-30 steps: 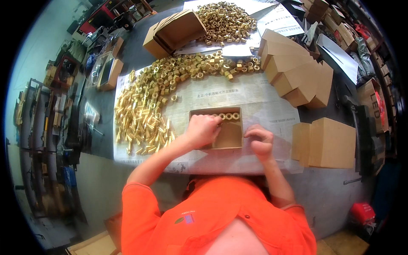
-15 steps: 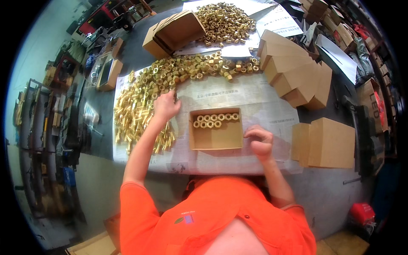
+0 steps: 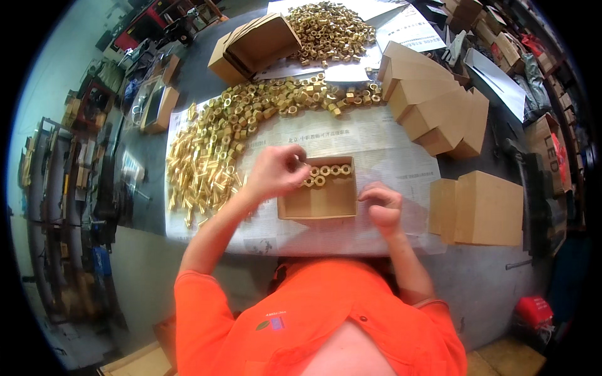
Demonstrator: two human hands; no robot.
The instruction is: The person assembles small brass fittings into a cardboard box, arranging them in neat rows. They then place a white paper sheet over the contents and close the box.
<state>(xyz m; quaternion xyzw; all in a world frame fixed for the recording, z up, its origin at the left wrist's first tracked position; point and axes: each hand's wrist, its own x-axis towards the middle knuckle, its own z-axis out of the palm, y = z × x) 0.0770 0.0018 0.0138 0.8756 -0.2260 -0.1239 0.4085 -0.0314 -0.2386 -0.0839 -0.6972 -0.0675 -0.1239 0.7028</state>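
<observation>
A small open cardboard box (image 3: 316, 210) lies in front of me, with several brass hex nuts (image 3: 335, 170) in rows along its far side. My left hand (image 3: 279, 169) hangs over the box's far left corner, fingers bent in a pinch. Whatever they hold is hidden by the fingers, and the hand covers the left ends of the rows. My right hand (image 3: 382, 205) is curled beside the box's right wall, its fingertips at or against the outside. Beyond the box stretches a band of loose brass nuts (image 3: 251, 103).
Slim brass fittings (image 3: 194, 178) are heaped at the left on newspaper (image 3: 389, 150). At the back, a tipped cardboard box (image 3: 257, 47) stands beside another pile of nuts (image 3: 329, 31). Stacked boxes (image 3: 433, 103) and more boxes (image 3: 480, 210) stand at the right.
My left hand has moved right and nearer, from the edge of the nut pile to over the box's far left corner. My right hand has stayed beside the box.
</observation>
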